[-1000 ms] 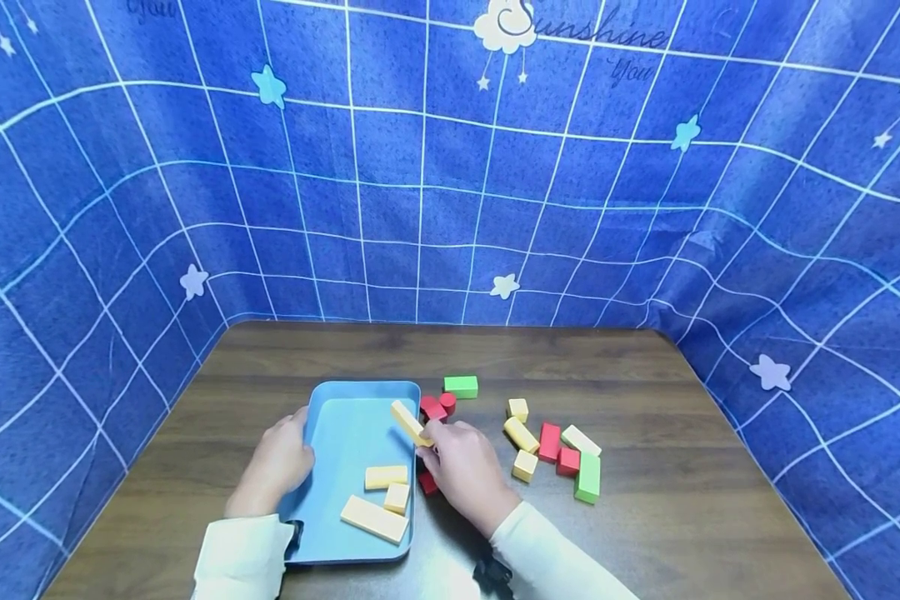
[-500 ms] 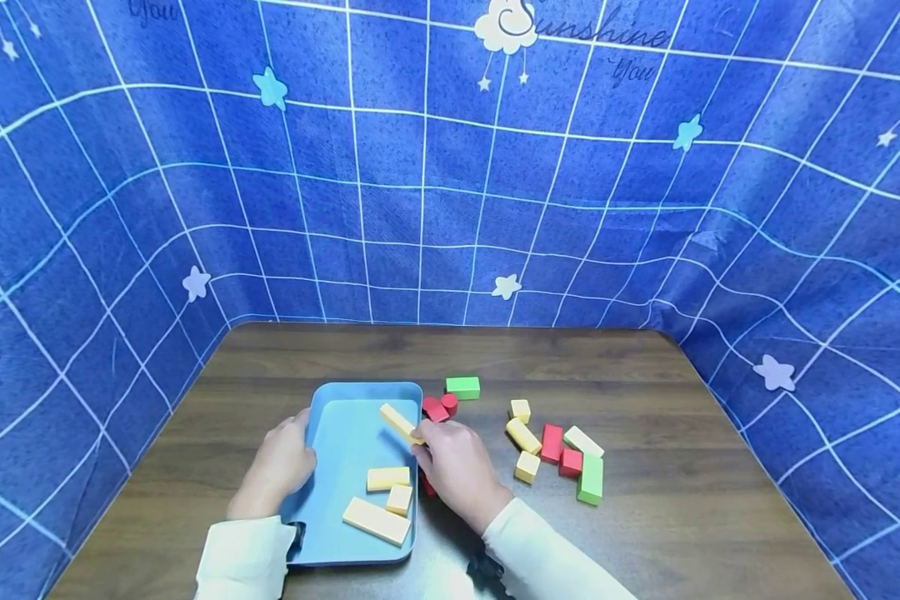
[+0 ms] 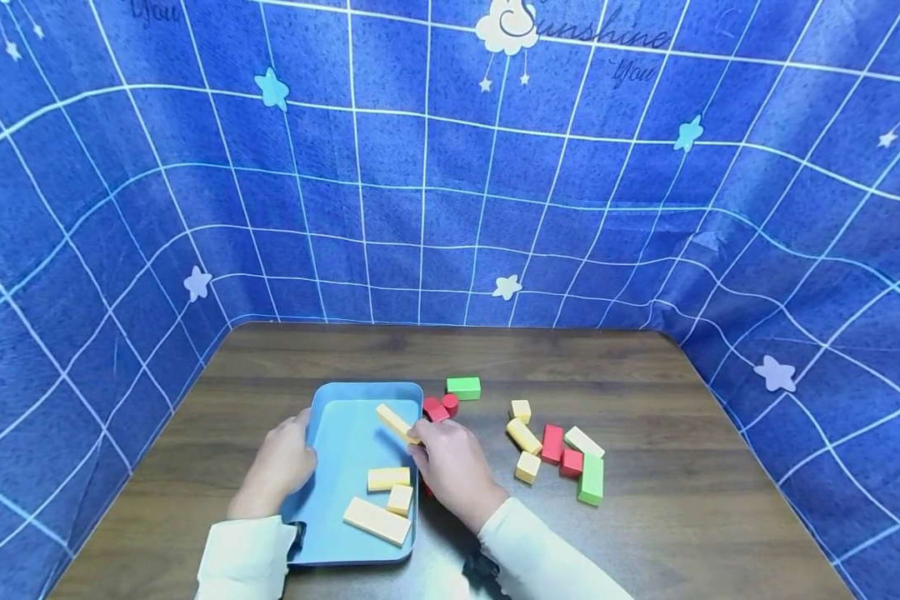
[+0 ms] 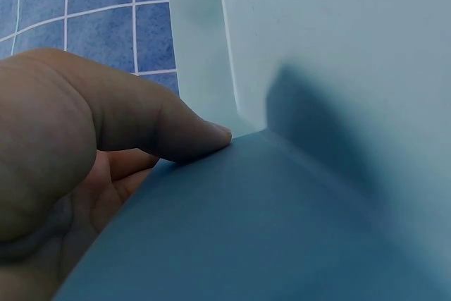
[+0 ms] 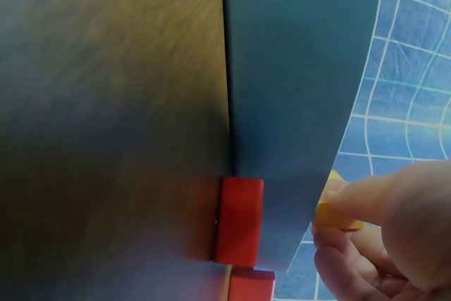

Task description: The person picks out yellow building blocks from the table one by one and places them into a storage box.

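A blue tray (image 3: 341, 442) lies on the table. My left hand (image 3: 273, 467) grips its left wall; the left wrist view shows the thumb (image 4: 187, 135) over the wall and fingers behind it. At the tray's right rim, my right hand (image 3: 461, 467) pinches one end of a long yellow block (image 3: 393, 421), which slants over the inside of the tray. The right wrist view shows the yellow block's end (image 5: 337, 218) between thumb and fingers. Inside the tray lie a yellow cylinder (image 3: 388, 479), a yellow cube (image 3: 400, 499) and another long yellow block (image 3: 377, 522).
Red blocks (image 3: 436, 409) stand against the tray's right side, partly hidden by my right hand. A green block (image 3: 463, 388) sits behind them. Farther right are yellow cubes (image 3: 527, 467), a yellow cylinder (image 3: 523, 437), red blocks (image 3: 552, 444) and green blocks (image 3: 590, 479). Blue patterned cloth (image 3: 450, 208) surrounds the table.
The right hand has moved slightly left, carrying the long yellow block farther over the tray. The left hand keeps its grip on the tray wall.
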Tool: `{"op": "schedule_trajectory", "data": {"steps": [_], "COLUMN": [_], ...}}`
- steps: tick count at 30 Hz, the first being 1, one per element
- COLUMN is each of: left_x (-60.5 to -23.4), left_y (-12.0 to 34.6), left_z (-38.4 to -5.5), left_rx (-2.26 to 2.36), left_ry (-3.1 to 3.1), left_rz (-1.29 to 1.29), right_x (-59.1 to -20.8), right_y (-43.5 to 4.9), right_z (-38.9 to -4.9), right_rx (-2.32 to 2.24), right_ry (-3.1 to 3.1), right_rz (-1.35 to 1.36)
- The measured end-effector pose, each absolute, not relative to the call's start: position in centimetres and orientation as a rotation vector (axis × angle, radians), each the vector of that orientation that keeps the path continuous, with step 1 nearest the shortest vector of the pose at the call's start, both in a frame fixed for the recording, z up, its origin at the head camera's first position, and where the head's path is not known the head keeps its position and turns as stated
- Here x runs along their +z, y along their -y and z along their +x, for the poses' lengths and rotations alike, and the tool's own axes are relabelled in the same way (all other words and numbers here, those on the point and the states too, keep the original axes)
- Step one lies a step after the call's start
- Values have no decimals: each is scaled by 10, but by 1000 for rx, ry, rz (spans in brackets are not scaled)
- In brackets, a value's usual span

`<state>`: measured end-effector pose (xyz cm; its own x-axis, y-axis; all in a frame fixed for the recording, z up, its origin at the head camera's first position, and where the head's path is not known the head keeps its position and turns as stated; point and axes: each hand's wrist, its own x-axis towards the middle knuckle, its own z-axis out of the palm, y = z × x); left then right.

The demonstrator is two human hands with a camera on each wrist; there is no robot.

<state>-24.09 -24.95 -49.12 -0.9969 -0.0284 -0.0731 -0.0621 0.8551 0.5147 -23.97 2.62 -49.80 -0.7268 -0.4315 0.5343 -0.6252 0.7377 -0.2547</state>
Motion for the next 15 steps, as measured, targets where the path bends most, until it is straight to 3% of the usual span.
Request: {"op": "schedule_trajectory", "data": {"steps": [15], "left_x": [-492], "left_y": [251], "left_z": [-242], "left_rx": [830], "left_ry": [-2960], "left_rz": [-68], "right_x": [-502], "right_y": [-20], "right_z": [-241], "right_rx": [577], "right_ry": [2488], "right_rz": [810]}}
